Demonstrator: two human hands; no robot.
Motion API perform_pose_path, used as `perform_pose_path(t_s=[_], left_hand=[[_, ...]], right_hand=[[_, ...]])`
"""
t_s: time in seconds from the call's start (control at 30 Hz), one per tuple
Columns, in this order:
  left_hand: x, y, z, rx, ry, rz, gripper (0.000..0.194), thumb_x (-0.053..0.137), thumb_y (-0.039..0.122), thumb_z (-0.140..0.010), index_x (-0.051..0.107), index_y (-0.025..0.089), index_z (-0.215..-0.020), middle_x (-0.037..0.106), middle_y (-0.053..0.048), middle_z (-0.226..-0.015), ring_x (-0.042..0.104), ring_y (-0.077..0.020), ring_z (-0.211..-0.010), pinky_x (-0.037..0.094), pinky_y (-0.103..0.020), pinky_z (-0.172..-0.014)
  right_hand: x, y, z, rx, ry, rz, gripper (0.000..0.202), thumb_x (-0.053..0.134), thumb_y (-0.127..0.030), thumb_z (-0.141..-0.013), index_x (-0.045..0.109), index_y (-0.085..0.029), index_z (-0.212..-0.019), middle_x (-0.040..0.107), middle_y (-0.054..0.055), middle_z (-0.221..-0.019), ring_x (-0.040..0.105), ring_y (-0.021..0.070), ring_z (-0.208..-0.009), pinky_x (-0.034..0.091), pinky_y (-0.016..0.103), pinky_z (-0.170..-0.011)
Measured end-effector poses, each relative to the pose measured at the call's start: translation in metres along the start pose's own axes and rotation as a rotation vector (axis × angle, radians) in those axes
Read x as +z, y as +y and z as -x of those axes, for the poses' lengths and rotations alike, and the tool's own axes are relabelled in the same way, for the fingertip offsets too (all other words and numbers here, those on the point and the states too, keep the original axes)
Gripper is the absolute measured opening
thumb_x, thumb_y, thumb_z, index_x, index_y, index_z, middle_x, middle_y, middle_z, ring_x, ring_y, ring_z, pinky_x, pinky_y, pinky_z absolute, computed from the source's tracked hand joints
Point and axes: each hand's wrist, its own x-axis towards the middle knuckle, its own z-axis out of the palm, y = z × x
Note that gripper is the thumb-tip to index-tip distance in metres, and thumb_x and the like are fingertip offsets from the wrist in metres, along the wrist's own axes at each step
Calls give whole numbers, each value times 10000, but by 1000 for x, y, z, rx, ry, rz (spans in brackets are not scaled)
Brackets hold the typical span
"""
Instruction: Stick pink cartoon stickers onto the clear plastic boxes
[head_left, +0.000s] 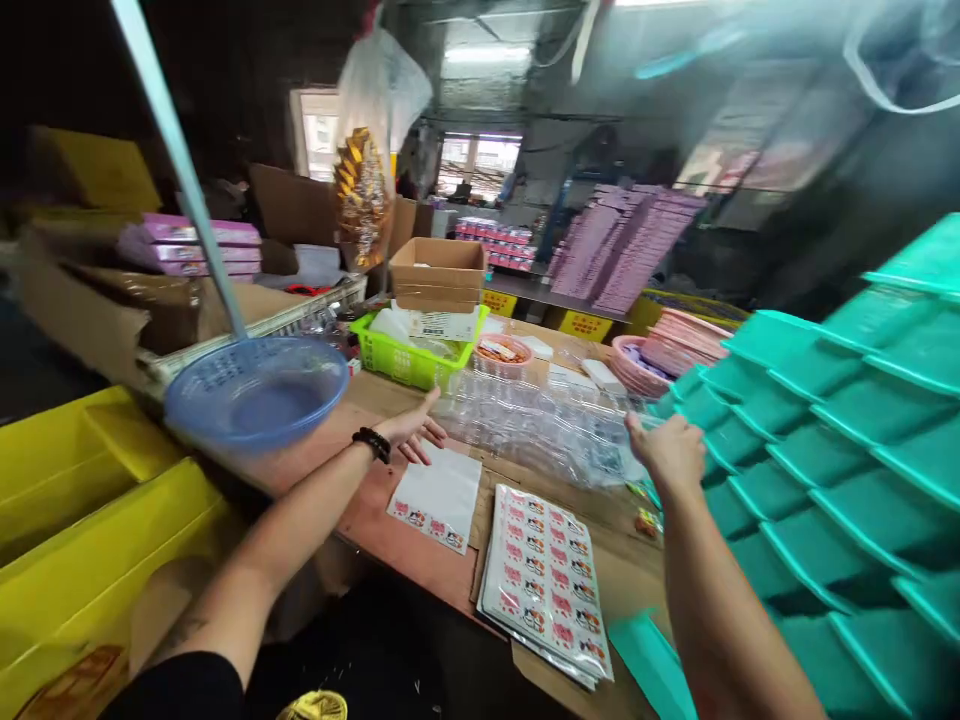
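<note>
My left hand (411,432) is open, fingers spread, above a white sheet (442,490) with a strip of cartoon stickers along its near edge. Close to its fingertips lies the left end of a pile of clear plastic trays (532,415). At the pile's right end is my right hand (671,455), thumb stretched toward the plastic and fingers curled. Whether anything is pinched there is hidden. Between my forearms lies a stack of sticker sheets (551,580) with pink and cat-like prints.
Turquoise bins (840,440) are stacked high at right. A blue basin (255,395) stands left, above yellow boxes (105,520). Behind the trays are a green basket (412,350), a carton (439,270) and pink baskets (645,365). A bag of golden pieces (364,195) hangs overhead.
</note>
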Motion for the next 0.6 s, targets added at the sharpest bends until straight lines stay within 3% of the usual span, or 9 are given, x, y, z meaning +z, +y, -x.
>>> perform_pose_path(t_s=[0.03, 0.1, 0.17, 0.23, 0.3, 0.37, 0.4, 0.47, 0.6], left_hand=[[-15, -7, 21, 60, 10, -42, 839, 352, 866, -763, 718, 120, -883, 737, -194, -993, 716, -273, -637, 452, -261, -384], [-56, -29, 70, 166, 120, -99, 755, 441, 817, -780, 727, 120, -826, 748, -176, -935, 714, -262, -634, 466, -257, -415], [-112, -61, 124, 212, 373, -113, 649, 530, 742, -795, 724, 122, -786, 750, -152, -845, 708, -249, -636, 490, -262, -458], [-175, -105, 186, 162, 758, -129, 536, 562, 658, -821, 718, 147, -776, 750, -120, -819, 712, -244, -677, 526, -279, -525], [-232, -158, 251, 2, 1192, -209, 411, 534, 564, -862, 708, 198, -796, 755, -97, -909, 720, -245, -838, 559, -295, -660], [-271, -215, 309, -193, 1378, -218, 304, 546, 463, -858, 675, 210, -749, 744, -120, -992, 672, -285, -1057, 546, -348, -828], [-281, -242, 333, -279, 1409, -205, 277, 556, 423, -847, 655, 204, -710, 740, -133, -986, 647, -305, -1108, 527, -381, -883], [-288, -292, 365, -412, 1392, -158, 258, 582, 346, -817, 611, 182, -619, 732, -166, -913, 633, -347, -1121, 489, -443, -940], [-274, -365, 385, -573, 1272, -36, 244, 635, 211, -762, 586, 163, -528, 713, -169, -773, 657, -344, -1048, 481, -432, -931]], right_hand=[[-4, -27, 12, -99, 6, 20, 711, 565, -455, -864, 463, 10, -1392, 428, 357, -1428, 406, 489, -1345, 362, 591, -1076], [-7, -89, 45, -463, 4, 25, 656, 564, -439, -869, 497, -34, -1380, 440, 297, -1451, 405, 442, -1363, 348, 536, -1116], [-1, -154, 94, -909, -88, -98, 567, 587, -418, -851, 562, -112, -1327, 506, 219, -1425, 437, 375, -1358, 322, 482, -1155], [13, -214, 157, -1277, -347, -249, 510, 625, -416, -823, 602, -210, -1290, 554, 133, -1401, 508, 341, -1298, 346, 471, -1148], [35, -265, 231, -1509, -719, -283, 462, 671, -404, -788, 647, -261, -1227, 619, 91, -1326, 570, 341, -1224, 391, 495, -1113], [63, -311, 308, -1643, -1026, -166, 370, 692, -356, -777, 692, -254, -1132, 665, 89, -1249, 604, 343, -1173, 424, 509, -1075], [80, -332, 347, -1723, -1142, -56, 319, 670, -326, -804, 699, -234, -1108, 670, 97, -1237, 607, 333, -1174, 438, 491, -1060], [113, -373, 420, -1821, -1246, 135, 263, 611, -255, -858, 694, -181, -1096, 650, 120, -1274, 590, 302, -1220, 428, 429, -1072], [178, -432, 542, -1907, -1274, 196, 339, 380, -192, -987, 603, -123, -1234, 580, 177, -1368, 541, 266, -1295, 395, 390, -1086]])
